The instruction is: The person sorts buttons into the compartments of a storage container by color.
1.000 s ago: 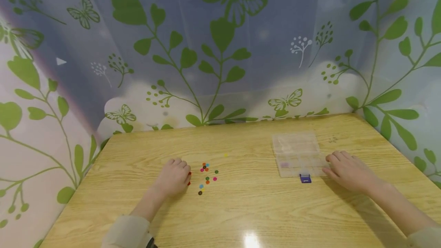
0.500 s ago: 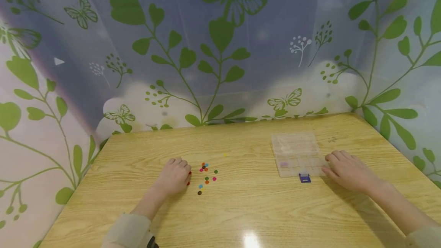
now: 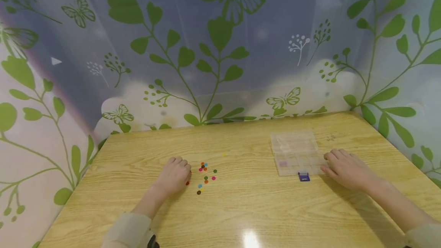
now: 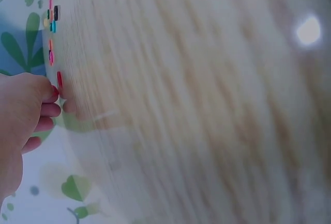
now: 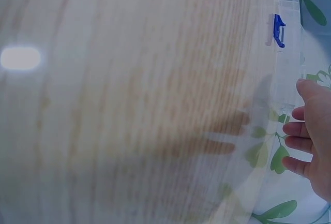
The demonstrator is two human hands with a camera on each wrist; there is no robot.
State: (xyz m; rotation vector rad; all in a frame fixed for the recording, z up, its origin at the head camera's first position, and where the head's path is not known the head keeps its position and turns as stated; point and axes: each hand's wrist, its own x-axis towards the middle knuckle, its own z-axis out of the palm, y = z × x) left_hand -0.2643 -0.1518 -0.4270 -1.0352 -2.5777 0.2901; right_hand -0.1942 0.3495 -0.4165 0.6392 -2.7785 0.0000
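Low at the left of the table, my left hand point(image 3: 173, 175) has its fingers bent and appears to pinch a small red button point(image 4: 54, 94) between thumb and fingertip. Another red button point(image 3: 187, 183) lies on the wood just by that hand. Several coloured buttons, among them a dark one point(image 3: 198, 192) and a pink one point(image 3: 213, 178), are scattered to its right. My right hand point(image 3: 348, 168) is beside the right edge of a clear divided plastic box point(image 3: 293, 141), fingers loosely bent and holding nothing. The box lies opened out, its blue latch point(image 3: 304, 177) facing me.
A lone yellow button point(image 3: 224, 154) lies farther back. Small clear pieces point(image 3: 330, 137) sit behind my right hand. Inside the box is a pale purple patch point(image 3: 283, 163). A patterned curtain point(image 3: 220, 68) borders the wooden table point(image 3: 248, 202) at the back and sides.
The head view has shifted slightly. Both hands, the buttons and the box otherwise keep nearly the same places.
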